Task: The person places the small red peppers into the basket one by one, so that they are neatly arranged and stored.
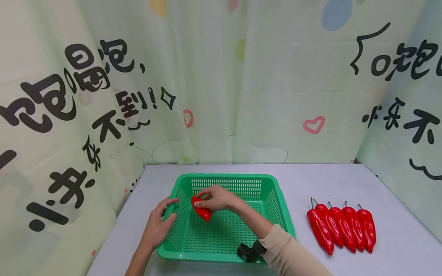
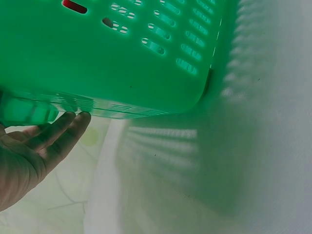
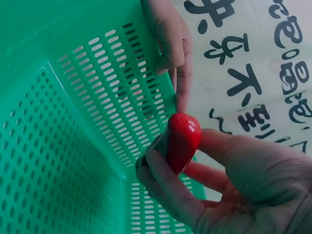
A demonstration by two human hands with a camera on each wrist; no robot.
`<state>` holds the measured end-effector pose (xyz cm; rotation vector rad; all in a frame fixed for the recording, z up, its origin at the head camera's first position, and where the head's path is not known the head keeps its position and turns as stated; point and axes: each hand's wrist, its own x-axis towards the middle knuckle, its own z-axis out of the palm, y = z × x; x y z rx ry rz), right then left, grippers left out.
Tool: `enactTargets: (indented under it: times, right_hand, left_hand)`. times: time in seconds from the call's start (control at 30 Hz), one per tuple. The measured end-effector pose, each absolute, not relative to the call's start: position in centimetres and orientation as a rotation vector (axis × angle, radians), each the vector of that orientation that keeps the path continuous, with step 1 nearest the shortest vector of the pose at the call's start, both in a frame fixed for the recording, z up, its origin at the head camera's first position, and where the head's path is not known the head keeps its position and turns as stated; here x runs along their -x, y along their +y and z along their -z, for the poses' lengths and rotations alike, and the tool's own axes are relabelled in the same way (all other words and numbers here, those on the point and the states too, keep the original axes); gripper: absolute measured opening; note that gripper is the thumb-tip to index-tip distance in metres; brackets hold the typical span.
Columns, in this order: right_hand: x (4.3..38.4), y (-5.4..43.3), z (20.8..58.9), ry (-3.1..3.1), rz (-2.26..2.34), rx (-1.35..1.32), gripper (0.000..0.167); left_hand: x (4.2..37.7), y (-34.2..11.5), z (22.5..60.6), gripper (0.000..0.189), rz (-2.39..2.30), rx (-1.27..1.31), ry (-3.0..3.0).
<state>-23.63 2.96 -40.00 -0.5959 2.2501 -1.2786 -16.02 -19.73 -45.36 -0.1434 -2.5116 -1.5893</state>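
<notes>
My right hand (image 1: pixel 215 198) holds a glossy red chili pepper (image 1: pixel 203 209) inside a green plastic basket (image 1: pixel 221 256), near its left wall. In the right wrist view the fingers and thumb pinch the pepper (image 3: pixel 184 141), its rounded end pointing up. At the basket's left rim is my left hand (image 1: pixel 160 224), thumb and forefinger resting over the edge. In the left wrist view the left hand's fingers (image 2: pixel 68 131) lie fairly straight beside the basket's outer wall. Several more red chili peppers (image 1: pixel 342 226) lie in a row on the table, right of the basket.
The basket stands on a white table (image 1: pixel 300 180) and has slotted walls. A patterned curtain (image 1: pixel 269 96) with black writing closes off the back and sides. A black wrist camera (image 1: pixel 251 251) on the right arm overlaps the basket's front rim.
</notes>
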Motion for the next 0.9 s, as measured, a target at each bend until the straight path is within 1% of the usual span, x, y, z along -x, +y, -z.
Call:
enactTargets:
  times: [0.3, 0.47, 0.9]
  right_hand:
    - [23.9, 1.8, 40.9, 2.280, 1.195, 0.639, 0.033]
    - [23.7, 1.1, 41.2, 2.261, 1.182, 0.616, 0.030]
    - [23.6, 0.5, 41.1, 2.208, 1.179, 0.599, 0.042]
  left_hand:
    - [16.1, -19.8, 45.5, 0.043, 1.618, 0.145, -2.497]
    - [16.1, -19.8, 45.5, 0.043, 1.623, 0.139, -2.498]
    - [16.0, -19.7, 45.4, 0.043, 1.597, 0.147, -2.504]
